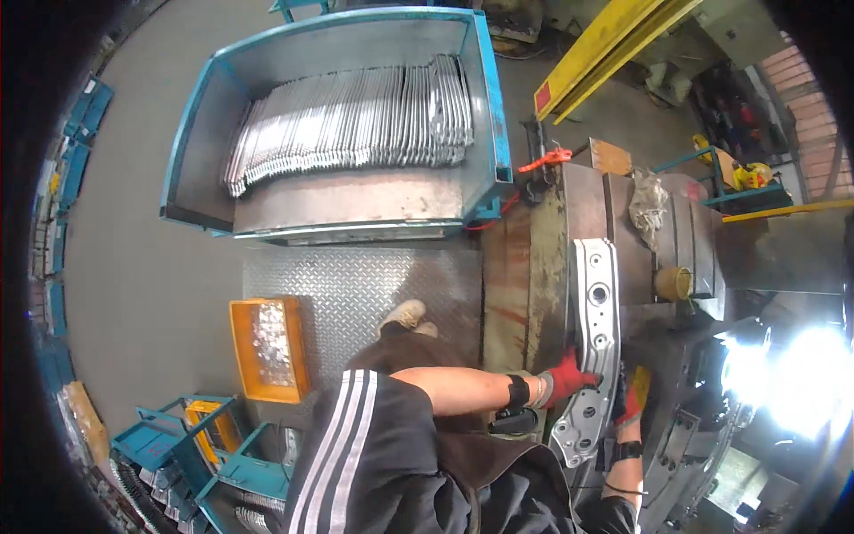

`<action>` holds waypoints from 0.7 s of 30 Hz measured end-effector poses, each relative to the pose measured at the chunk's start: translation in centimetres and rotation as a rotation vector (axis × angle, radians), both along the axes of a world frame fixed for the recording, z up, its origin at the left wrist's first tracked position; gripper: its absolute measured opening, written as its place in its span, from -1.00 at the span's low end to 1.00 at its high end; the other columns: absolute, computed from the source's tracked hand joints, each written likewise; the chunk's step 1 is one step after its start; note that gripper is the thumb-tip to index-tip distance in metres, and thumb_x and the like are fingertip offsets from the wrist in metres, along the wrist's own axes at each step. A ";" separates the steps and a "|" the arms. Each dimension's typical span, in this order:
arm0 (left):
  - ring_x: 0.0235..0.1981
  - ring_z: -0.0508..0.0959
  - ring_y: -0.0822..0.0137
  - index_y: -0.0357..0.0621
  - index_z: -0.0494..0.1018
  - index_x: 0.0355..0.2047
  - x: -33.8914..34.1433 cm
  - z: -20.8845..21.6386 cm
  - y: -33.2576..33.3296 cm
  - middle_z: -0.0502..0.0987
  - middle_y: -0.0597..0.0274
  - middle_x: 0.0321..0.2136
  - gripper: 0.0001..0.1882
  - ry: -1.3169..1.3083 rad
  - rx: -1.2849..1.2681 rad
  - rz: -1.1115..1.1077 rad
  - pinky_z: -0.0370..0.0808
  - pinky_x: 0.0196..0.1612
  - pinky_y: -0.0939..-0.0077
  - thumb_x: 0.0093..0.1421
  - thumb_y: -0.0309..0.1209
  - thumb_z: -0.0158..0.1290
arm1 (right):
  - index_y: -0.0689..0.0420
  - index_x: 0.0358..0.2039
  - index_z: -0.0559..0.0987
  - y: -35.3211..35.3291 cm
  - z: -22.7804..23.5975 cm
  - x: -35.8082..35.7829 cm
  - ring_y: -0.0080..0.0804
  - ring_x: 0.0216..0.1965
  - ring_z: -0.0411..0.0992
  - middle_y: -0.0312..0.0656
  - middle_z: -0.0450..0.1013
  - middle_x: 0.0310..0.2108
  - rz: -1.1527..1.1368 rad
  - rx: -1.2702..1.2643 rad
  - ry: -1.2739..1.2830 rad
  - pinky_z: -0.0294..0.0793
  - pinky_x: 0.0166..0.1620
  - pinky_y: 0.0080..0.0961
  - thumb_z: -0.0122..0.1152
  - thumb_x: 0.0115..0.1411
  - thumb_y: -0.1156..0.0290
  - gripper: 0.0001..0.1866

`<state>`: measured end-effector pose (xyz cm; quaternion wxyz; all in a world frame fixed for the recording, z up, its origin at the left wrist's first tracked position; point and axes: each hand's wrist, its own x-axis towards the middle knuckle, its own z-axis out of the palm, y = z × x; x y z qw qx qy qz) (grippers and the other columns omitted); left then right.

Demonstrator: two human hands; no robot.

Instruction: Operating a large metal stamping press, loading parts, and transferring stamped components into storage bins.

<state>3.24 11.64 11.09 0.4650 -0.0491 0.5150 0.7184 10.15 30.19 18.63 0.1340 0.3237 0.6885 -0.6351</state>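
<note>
**A:** What is being handled?

**B:** A long stamped sheet-metal panel (pixel 592 338), silvery grey, with round holes and raised ribs. It lies lengthwise on the steel bed of a press table (pixel 551 231), its far end pointing away from the person and its near end reaching past the table's edge toward their body.

**A:** And the hands?

**B:** Both wear red work gloves. The left hand (pixel 567 378) is closed around the panel's left edge, roughly midway along it. The right hand (pixel 633 399) sits at the panel's right edge, just across from the left; its fingers seem to curl on the metal, but I cannot tell for certain whether it grips, since the panel and the glare hide part of it.

**A:** What lies about the panel?

**B:** On the table beyond it, a crumpled rag (pixel 648 206) and a small yellowish cup (pixel 673 283). An orange clamp (pixel 544 161) sits at the table's far corner. To the right a very bright lamp (pixel 805 378) washes out the view.

**A:** Farther off?

**B:** A large blue steel bin (pixel 494 107) stands well apart to the left, holding a row of similar panels (pixel 356 120) stacked on edge. Nearer, on the checker-plate floor (pixel 356 285), an orange crate (pixel 242 347) holds small shiny parts.
</note>
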 end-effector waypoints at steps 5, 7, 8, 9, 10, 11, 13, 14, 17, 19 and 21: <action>0.14 0.36 0.27 -0.12 0.09 0.26 -2.3 3.4 -5.4 0.39 0.14 0.10 -0.19 -0.114 0.340 -0.043 0.26 0.21 0.31 0.03 -0.36 0.23 | 0.12 0.13 0.41 0.3 -2.1 1.5 -0.35 -0.08 0.47 -0.21 0.48 -0.03 -0.132 -0.263 -0.047 0.44 0.03 -0.44 -0.13 0.34 0.03 -0.49; 0.09 0.40 0.29 -0.13 0.15 0.23 -2.6 1.5 -5.5 0.43 0.16 0.05 -0.24 -0.136 0.461 -0.128 0.31 0.17 0.33 0.04 -0.37 0.22 | 0.14 0.12 0.42 -0.6 -2.5 1.4 -0.36 -0.06 0.45 -0.22 0.48 -0.02 -0.163 -0.415 -0.022 0.41 0.05 -0.42 -0.14 0.35 0.03 -0.49; 0.06 0.42 0.30 -0.13 0.18 0.22 -2.6 0.3 -5.5 0.45 0.18 0.03 -0.27 -0.149 0.521 -0.172 0.33 0.15 0.34 0.04 -0.38 0.22 | 0.15 0.11 0.42 -1.3 -2.6 1.4 -0.37 -0.06 0.44 -0.23 0.48 -0.02 -0.181 -0.492 -0.009 0.39 0.06 -0.41 -0.14 0.35 0.03 -0.49; -0.02 0.47 0.33 -0.14 0.27 0.17 -2.2 -1.6 -4.9 0.49 0.21 -0.02 -0.36 -0.140 0.569 -0.156 0.38 0.09 0.38 0.06 -0.39 0.20 | 0.13 0.09 0.43 -2.6 -1.5 0.2 -0.35 -0.06 0.44 -0.23 0.48 -0.02 -0.216 -0.457 -0.110 0.39 0.04 -0.40 -0.12 0.34 0.01 -0.49; -0.02 0.47 0.33 -0.14 0.28 0.16 -2.2 -2.4 -4.7 0.49 0.21 -0.02 -0.37 -0.122 0.546 -0.175 0.38 0.09 0.38 0.07 -0.38 0.19 | 0.14 0.09 0.43 -2.0 -2.4 0.8 -0.36 -0.06 0.44 -0.23 0.48 -0.02 -0.227 -0.397 -0.058 0.39 0.04 -0.40 -0.12 0.35 0.02 -0.50; -0.02 0.47 0.33 -0.14 0.29 0.16 -2.2 -3.2 -4.5 0.49 0.21 -0.02 -0.38 -0.103 0.523 -0.193 0.38 0.09 0.38 0.08 -0.38 0.19 | 0.14 0.09 0.43 -1.1 -4.0 1.6 -0.37 -0.06 0.43 -0.23 0.48 -0.02 -0.237 -0.338 -0.007 0.39 0.03 -0.41 -0.11 0.35 0.03 -0.50; -0.02 0.47 0.33 -0.14 0.30 0.15 -2.6 -3.7 -4.6 0.49 0.21 -0.02 -0.40 -0.065 0.455 -0.237 0.38 0.09 0.39 0.09 -0.35 0.18 | 0.15 0.09 0.43 -1.8 -4.1 0.8 -0.40 -0.07 0.42 -0.23 0.47 -0.03 -0.188 -0.241 0.042 0.39 0.02 -0.42 -0.10 0.35 0.05 -0.51; -0.02 0.47 0.33 -0.14 0.32 0.14 -3.1 -3.7 -4.9 0.49 0.21 -0.02 -0.41 -0.045 0.412 -0.265 0.37 0.09 0.39 0.09 -0.33 0.19 | 0.15 0.09 0.43 -3.0 -2.7 -0.4 -0.42 -0.07 0.41 -0.24 0.47 -0.03 -0.130 -0.203 0.043 0.38 0.01 -0.43 -0.08 0.35 0.06 -0.52; -0.05 0.50 0.35 -0.14 0.36 0.10 -4.0 -2.7 -6.1 0.51 0.24 -0.07 -0.46 -0.259 0.381 -0.316 0.41 0.05 0.39 0.12 -0.28 0.17 | 0.12 0.08 0.43 -2.9 -3.0 -0.7 -0.40 -0.10 0.42 -0.27 0.47 -0.07 -0.168 -0.240 0.098 0.42 -0.04 -0.41 -0.01 0.31 0.11 -0.55; -0.15 0.55 0.34 -0.12 0.41 0.03 -5.2 -1.2 -7.4 0.55 0.24 -0.14 -0.52 -0.425 0.337 -0.323 0.47 -0.04 0.36 0.12 -0.23 0.16 | 0.12 0.10 0.41 -0.8 -6.1 0.8 -0.37 -0.09 0.42 -0.27 0.47 -0.09 -0.040 0.027 0.199 0.44 -0.05 -0.40 0.04 0.28 0.16 -0.55; -0.31 0.61 0.31 -0.10 0.48 -0.07 -6.5 0.4 -8.8 0.60 0.21 -0.24 -0.58 -0.530 0.237 -0.308 0.54 -0.16 0.30 0.10 -0.19 0.15 | 0.14 0.12 0.39 1.1 -8.7 2.5 -0.35 -0.05 0.40 -0.23 0.46 -0.09 0.118 0.388 0.250 0.42 -0.02 -0.40 0.07 0.26 0.20 -0.53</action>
